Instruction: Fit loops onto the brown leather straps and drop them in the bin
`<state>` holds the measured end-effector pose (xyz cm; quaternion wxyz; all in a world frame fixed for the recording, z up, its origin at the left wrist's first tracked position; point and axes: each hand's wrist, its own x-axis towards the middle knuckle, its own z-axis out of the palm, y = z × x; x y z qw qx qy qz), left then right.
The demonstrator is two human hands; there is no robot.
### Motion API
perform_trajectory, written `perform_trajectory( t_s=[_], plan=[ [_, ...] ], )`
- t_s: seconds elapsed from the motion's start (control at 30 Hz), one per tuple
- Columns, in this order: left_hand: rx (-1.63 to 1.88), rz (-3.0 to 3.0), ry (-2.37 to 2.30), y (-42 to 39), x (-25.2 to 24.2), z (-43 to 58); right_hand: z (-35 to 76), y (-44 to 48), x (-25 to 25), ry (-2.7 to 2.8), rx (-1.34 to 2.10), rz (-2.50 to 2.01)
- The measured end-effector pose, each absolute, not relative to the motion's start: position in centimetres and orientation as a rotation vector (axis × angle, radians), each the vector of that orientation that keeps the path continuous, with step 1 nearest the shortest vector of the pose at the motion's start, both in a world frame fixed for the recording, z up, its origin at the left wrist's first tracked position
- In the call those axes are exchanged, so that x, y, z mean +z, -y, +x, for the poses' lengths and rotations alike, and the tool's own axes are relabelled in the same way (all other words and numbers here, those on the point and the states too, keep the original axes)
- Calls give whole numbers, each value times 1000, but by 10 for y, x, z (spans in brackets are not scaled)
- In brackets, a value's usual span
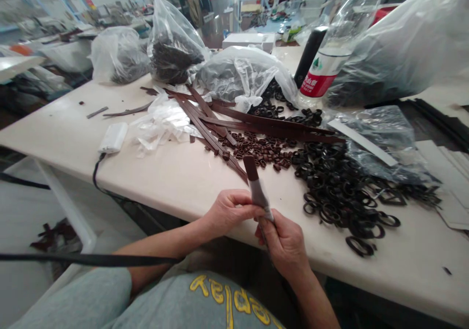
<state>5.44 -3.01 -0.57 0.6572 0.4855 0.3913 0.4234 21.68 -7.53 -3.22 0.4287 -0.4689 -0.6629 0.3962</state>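
Note:
A dark brown strap [251, 167], wrapped partway down in whitish plastic film [258, 192], is held upright at the table's front edge. My left hand [234, 212] pinches the wrapped part between thumb and fingers. Just below it, my right hand [286, 243] is closed round the lower part of the same strap. Beyond my hands lie long brown strips [205, 119] and a pile of small brown loops [262, 148]. To the right spreads a heap of black loops [333, 182].
Stuffed plastic bags [176, 51] stand along the back, with a large one [403, 51] at right. A bottle with a red label [318, 77] stands before it. On the left are a white box with a cable [113, 137] and crumpled film [164, 119]. Pale card sheets [449, 177] lie far right.

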Motion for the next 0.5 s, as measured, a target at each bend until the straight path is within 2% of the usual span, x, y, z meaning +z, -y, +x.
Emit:
perform_trajectory(
  t_s=[0.17, 0.37, 0.5],
  plan=[
    [930, 1052, -769, 32, -5, 57, 217, 74, -32, 1658, 991, -1165],
    [1161, 1026, -829, 5, 1, 42, 216, 74, -33, 1745, 921, -1203],
    [1059, 1035, -850, 6, -4, 44, 218, 75, -35, 1746, 919, -1186]
  ],
)
